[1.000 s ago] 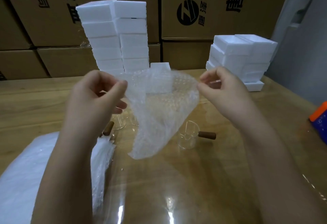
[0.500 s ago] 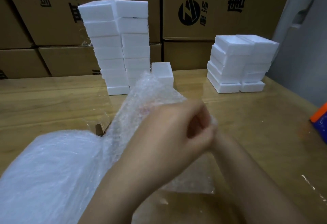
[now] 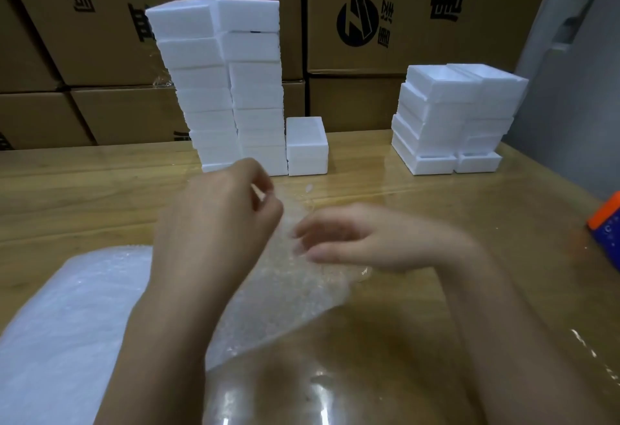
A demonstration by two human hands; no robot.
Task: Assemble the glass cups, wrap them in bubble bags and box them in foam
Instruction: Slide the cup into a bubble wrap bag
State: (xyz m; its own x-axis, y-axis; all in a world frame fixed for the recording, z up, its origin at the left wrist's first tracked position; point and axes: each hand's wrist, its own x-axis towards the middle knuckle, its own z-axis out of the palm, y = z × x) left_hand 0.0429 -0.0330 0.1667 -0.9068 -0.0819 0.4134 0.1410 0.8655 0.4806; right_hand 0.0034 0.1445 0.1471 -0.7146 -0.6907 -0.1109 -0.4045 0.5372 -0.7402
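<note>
My one head camera looks forward and down, close over the table [image 3: 84, 196], foam stacks [image 3: 235, 89] at twelve o'clock.

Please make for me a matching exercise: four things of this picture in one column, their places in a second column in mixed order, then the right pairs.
Things:
1. tall foam stack
2. bubble bag
3. orange item
4. bag pile

Places:
a. far right edge of the view
b. middle, near the person
c. near left corner
d. at the back, left of centre

Pairs: 1-d, 2-b, 3-a, 4-c
</note>
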